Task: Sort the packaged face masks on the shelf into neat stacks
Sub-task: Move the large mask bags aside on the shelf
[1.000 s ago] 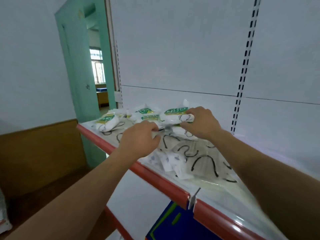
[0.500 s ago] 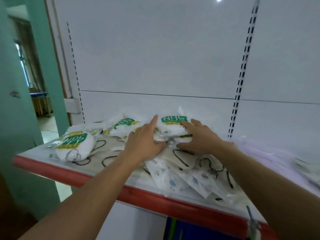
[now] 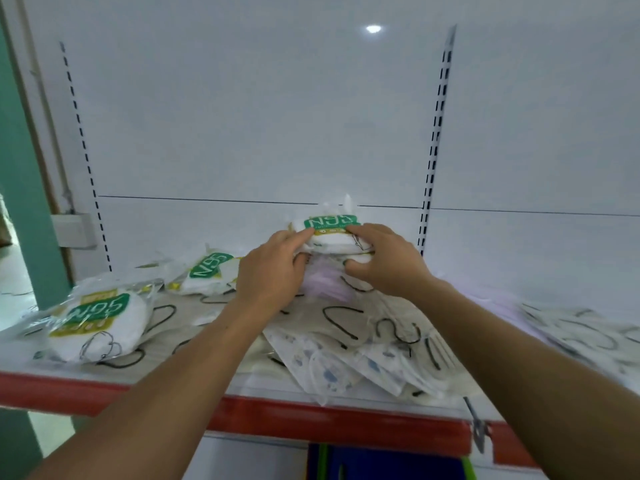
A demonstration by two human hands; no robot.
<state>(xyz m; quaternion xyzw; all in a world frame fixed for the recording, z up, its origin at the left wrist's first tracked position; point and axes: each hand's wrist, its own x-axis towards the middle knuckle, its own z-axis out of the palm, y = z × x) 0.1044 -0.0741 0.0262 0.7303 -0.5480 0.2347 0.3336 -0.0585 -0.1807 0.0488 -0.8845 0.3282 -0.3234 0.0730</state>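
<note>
Sitting at the back of the shelf (image 3: 311, 420), above a pink pack (image 3: 325, 287), the top N95 pack (image 3: 332, 233) is clamped between left hand (image 3: 273, 271) and right hand (image 3: 388, 261), one at each end, probably to square a stack. Loose N95 packs (image 3: 97, 320) lie left, flat black-looped masks (image 3: 346, 327) in front

Shelf (image 3: 277, 419) before me: white, red front edge. N95 packs (image 3: 98, 323) at its left end; black-looped flat masks (image 3: 349, 329) mid-shelf; patterned masks (image 3: 329, 370) at the front edge.

Three N95 packs (image 3: 330, 225) (image 3: 207, 270) (image 3: 100, 317), two hands (image 3: 273, 271) (image 3: 388, 261)
</note>
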